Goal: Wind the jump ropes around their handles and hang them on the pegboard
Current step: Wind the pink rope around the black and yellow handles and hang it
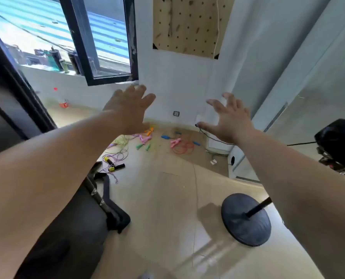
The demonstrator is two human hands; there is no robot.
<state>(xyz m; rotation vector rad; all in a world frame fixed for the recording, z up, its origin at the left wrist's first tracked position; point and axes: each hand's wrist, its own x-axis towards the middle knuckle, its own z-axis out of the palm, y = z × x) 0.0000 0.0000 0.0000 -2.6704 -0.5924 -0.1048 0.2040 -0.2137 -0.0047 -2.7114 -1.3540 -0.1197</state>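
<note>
Left hand (130,109) and right hand (231,119): fingers spread wide, holding nothing. Reach the jump ropes (147,140) at the far edge of the floor (167,188), under the pegboard (187,27). Grasp one rope's handles together.

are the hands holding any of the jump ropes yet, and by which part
Nothing is held. The left hand and right hand are both stretched out with fingers spread, and the jump ropes lie loose on the floor by the wall.
</note>
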